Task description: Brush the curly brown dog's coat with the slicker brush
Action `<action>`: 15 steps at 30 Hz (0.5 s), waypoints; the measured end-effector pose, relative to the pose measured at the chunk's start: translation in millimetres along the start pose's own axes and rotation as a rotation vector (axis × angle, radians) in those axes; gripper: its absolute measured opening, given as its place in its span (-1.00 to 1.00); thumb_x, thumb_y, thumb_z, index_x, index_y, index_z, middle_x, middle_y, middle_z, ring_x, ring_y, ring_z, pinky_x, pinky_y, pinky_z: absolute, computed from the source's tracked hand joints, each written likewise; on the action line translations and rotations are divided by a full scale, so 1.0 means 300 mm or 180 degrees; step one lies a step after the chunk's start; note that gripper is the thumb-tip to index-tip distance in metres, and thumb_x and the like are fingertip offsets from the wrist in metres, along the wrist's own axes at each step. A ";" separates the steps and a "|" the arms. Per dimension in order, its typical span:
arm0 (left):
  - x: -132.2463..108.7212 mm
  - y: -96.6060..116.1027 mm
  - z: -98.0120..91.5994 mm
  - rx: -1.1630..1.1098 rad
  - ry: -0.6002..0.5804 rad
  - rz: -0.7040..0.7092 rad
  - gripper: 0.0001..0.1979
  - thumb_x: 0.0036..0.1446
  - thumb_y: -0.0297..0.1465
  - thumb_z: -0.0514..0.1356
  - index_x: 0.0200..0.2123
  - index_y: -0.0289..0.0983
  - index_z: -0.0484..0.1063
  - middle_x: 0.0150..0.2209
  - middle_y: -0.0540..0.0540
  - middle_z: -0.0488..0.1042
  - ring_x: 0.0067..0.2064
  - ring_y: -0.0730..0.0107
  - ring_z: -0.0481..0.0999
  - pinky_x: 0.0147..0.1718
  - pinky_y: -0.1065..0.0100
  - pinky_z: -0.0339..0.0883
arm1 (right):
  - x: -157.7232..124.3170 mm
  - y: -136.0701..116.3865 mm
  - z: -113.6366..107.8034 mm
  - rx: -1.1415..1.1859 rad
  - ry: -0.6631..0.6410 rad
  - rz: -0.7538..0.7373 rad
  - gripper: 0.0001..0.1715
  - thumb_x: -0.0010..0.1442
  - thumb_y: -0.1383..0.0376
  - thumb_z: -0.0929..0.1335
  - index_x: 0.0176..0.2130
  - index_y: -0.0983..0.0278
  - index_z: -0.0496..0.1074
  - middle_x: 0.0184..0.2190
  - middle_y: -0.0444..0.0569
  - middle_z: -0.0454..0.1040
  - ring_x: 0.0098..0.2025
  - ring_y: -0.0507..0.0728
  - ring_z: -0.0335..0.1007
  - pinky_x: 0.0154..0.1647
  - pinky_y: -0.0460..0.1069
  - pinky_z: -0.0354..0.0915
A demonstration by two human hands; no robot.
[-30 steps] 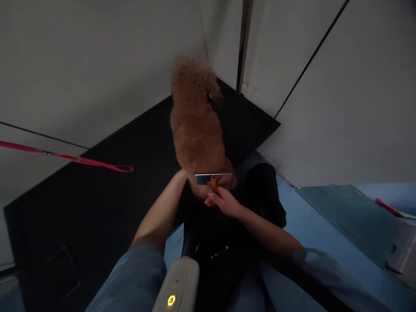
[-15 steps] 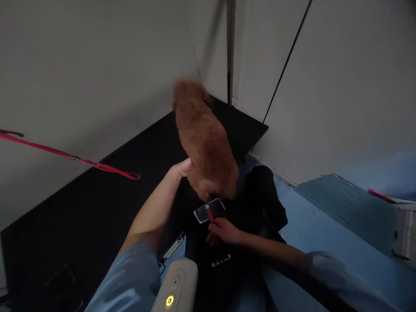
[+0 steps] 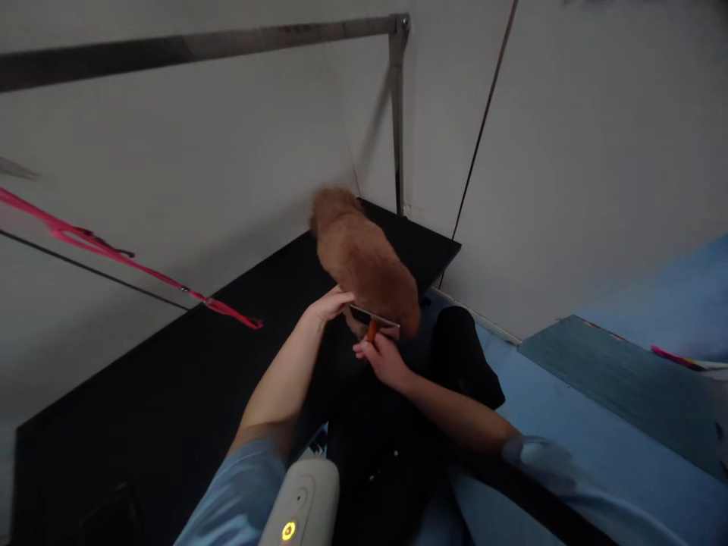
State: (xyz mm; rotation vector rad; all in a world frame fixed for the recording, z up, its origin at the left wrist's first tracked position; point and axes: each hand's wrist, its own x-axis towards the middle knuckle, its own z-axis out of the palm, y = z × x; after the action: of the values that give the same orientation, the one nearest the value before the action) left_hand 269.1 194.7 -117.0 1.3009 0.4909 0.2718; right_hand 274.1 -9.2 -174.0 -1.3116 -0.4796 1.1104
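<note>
A dog [image 3: 367, 254] with curly brown fur stands on the black table [image 3: 187, 379], its rump towards me and its head towards the wall. My left hand [image 3: 333, 305] holds the dog at its left hind side, thumb lying on the fur and the other fingers partly hidden. In my closed right hand [image 3: 387, 360] is a slicker brush [image 3: 372, 329] with an orange-brown handle. The brush's flat head is seen edge-on against the dog's rear, just right of my left fingertips. Its bristles are hidden from me.
A metal post with a crossbar [image 3: 284, 38] rises behind the table. A pink leash [image 3: 153, 273] hangs at the left. A pale device with a yellow light [image 3: 301, 500] juts up close in front of me. On the blue floor lies a grey-green board [image 3: 619, 387].
My right hand has raised the brush from below the dog to its rear and turned it edge-on. My left hand stays at the dog's side. The view has tilted up, showing the crossbar.
</note>
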 end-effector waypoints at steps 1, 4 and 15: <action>0.000 -0.002 0.007 -0.0022 0.0079 -0.0003 -0.61 -0.43 -0.40 0.42 -0.40 -0.36 0.49 -0.41 -0.17 0.60 -0.30 0.13 0.60 -0.21 0.21 0.46 | 0.004 0.007 0.003 -0.0056 0.0090 0.0212 -0.69 0.14 0.09 0.36 -0.33 0.27 0.27 -0.35 -0.02 0.53 -0.42 0.03 0.47 -0.37 -0.06 0.34; -0.002 -0.005 0.017 -0.0145 0.0216 -0.0051 -0.59 -0.41 -0.40 0.41 -0.36 -0.34 0.46 -0.41 -0.13 0.60 -0.31 0.15 0.60 -0.22 0.19 0.47 | 0.007 0.034 0.013 -0.0055 -0.0097 0.0922 -0.67 0.18 0.05 0.32 -0.34 0.27 0.22 -0.45 -0.05 0.50 -0.55 0.02 0.40 -0.50 -0.07 0.30; -0.032 -0.018 0.062 -0.0530 0.0110 0.0076 -0.58 -0.47 -0.48 0.44 -0.41 -0.32 0.46 -0.52 -0.03 0.53 -0.42 0.29 0.57 -0.35 0.32 0.48 | -0.016 0.046 0.017 0.0010 -0.0184 0.0893 -0.77 0.20 0.17 0.30 -0.36 0.27 0.23 -0.50 -0.08 0.49 -0.58 0.00 0.39 -0.57 -0.12 0.29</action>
State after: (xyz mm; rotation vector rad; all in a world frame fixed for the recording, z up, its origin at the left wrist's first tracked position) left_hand 269.4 173.0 -117.0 1.1418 0.4723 0.3485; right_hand 262.5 -12.2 -184.1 -1.3754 -0.3421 1.3835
